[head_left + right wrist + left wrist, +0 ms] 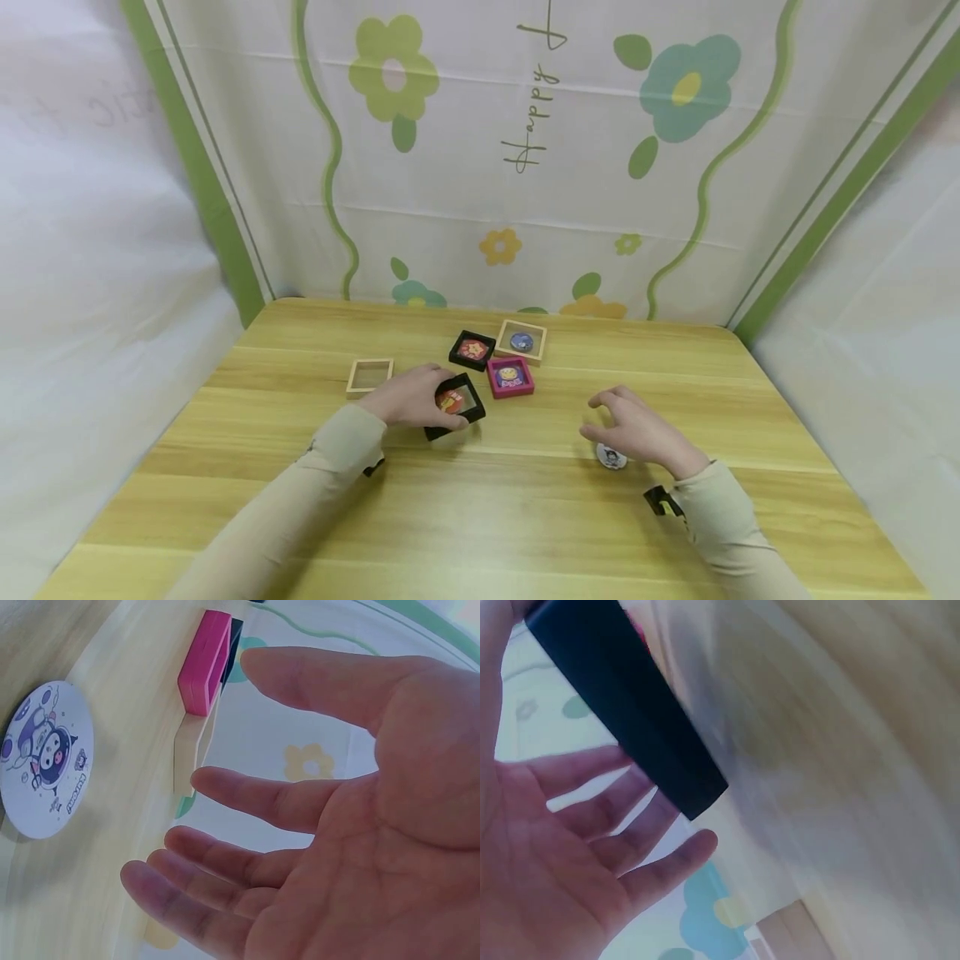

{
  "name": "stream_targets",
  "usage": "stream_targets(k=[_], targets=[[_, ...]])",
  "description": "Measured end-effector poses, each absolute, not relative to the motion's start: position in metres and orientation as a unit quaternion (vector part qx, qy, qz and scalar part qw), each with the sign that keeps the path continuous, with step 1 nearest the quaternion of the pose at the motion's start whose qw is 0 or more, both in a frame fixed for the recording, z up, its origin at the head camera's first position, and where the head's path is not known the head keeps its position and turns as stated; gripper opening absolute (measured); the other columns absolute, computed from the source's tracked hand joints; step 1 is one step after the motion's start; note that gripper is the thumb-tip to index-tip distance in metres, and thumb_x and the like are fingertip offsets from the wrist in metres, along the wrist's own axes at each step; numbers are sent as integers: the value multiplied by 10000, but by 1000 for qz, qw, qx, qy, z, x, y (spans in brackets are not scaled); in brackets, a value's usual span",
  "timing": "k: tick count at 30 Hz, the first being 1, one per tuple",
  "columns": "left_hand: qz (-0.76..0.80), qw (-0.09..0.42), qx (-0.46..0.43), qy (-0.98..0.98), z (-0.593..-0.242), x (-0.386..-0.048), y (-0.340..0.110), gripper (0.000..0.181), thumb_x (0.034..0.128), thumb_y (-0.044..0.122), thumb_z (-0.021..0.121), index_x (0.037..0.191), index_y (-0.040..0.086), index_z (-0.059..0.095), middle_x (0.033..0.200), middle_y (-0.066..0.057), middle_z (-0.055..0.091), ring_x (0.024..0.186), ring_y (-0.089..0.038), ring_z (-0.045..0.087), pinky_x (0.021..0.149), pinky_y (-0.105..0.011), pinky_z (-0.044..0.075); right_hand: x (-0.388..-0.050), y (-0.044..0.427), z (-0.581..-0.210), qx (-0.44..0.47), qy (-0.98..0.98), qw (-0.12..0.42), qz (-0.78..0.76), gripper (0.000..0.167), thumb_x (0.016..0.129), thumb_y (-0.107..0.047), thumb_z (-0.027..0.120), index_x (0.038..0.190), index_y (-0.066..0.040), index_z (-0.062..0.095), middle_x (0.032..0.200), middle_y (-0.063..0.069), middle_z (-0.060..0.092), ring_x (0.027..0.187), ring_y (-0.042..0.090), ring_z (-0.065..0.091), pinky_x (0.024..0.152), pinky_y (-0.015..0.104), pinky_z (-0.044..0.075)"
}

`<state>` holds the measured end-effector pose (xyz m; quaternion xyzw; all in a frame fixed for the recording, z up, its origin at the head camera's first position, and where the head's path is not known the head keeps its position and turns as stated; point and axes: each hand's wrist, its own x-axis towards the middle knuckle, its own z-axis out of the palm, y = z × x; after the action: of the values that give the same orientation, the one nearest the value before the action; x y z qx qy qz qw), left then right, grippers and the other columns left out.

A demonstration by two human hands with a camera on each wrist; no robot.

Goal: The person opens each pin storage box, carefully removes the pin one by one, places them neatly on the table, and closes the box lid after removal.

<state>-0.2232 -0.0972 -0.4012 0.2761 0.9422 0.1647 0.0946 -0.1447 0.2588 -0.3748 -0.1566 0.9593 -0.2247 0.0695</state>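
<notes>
My left hand [411, 395] grips a square black display frame [474, 412] between thumb and fingers, tilted just above the table. Behind its clear window shows a red and orange round piece. In the left wrist view only the dark side of the black frame [630, 705] shows. My right hand [636, 427] hovers over a white round badge [612, 457] lying on the table. Its fingers [277, 802] are spread and loosely bent, apart from the badge. In the right wrist view the white badge [49, 759] bears a printed cartoon figure in purple and black.
Beyond my left hand stand a black frame [472, 350] with a red badge, a light wooden frame [534, 357] with a blue one, and a magenta frame [527, 388]. Another wooden frame [351, 384] lies left. A printed curtain [450, 192] hangs behind the table [480, 517].
</notes>
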Motion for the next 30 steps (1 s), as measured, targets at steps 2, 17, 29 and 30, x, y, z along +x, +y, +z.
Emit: stream_targets(k=[2,17,29,30], targets=[[183,80,261,945,-403,-222,-97,993,726,735,685,1449,85,483,1396,-162,491,1157,-293,546,922,-446,477,-145,259,-375,-156,959,69,-226,493,960,-295,654,1268,78,560,1327,302,459,1199,436,470,958,577,420],[349,30,150,925,-388,-202,-62,1065,736,832,574,1421,21,492,1385,-169,520,1240,-317,501,988,-464,437,-149,260,-380,-150,939,-50,-305,251,958,-178,661,1127,7,661,1172,179,601,1053,349,582,792,461,536],[505,44,100,856,-373,-189,-47,976,770,738,653,1498,146,389,1209,-150,577,1034,-254,581,789,-420,530,-153,251,-377,-175,917,-132,-334,194,964,-138,653,1124,-28,652,1158,118,610,1051,292,569,818,480,515],[515,48,97,850,-372,-188,-47,967,773,734,654,1504,166,375,1198,-152,575,1019,-252,584,772,-416,533,-154,251,-376,-178,913,-141,-340,197,965,-132,651,1130,-24,646,1167,123,606,1057,296,566,822,490,511]])
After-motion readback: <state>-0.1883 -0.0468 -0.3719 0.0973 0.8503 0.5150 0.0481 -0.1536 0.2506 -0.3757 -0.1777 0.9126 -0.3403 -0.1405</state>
